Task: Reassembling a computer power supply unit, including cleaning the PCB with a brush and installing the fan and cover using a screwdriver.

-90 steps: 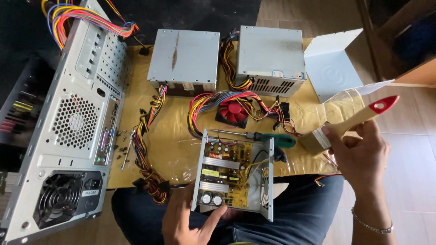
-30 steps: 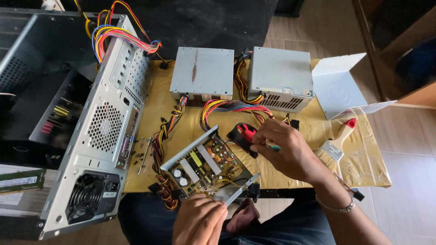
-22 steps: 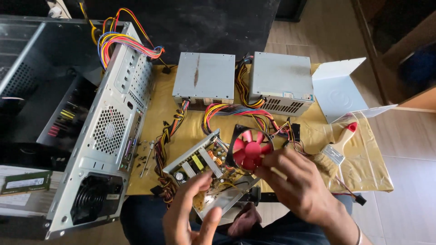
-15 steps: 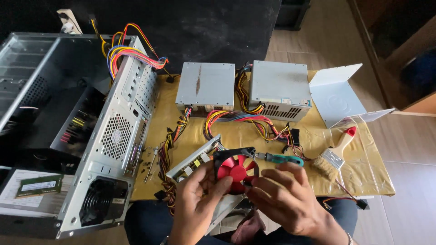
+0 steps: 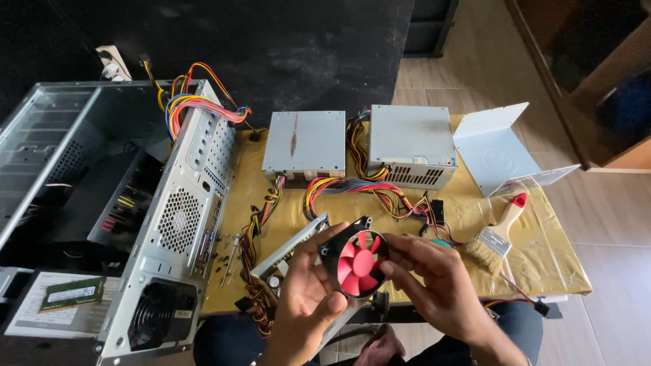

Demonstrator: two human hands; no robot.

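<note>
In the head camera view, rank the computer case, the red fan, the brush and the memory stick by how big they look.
1. computer case
2. red fan, though held nearer the camera
3. and 4. brush and memory stick: too alike to rank.

Two closed grey power supply boxes (image 5: pixel 304 144) (image 5: pixel 411 144), one opened power supply (image 5: pixel 288 249), one red fan (image 5: pixel 359 263), one brush (image 5: pixel 500 232), one computer case (image 5: pixel 173 224), one memory stick (image 5: pixel 70 294).
</note>
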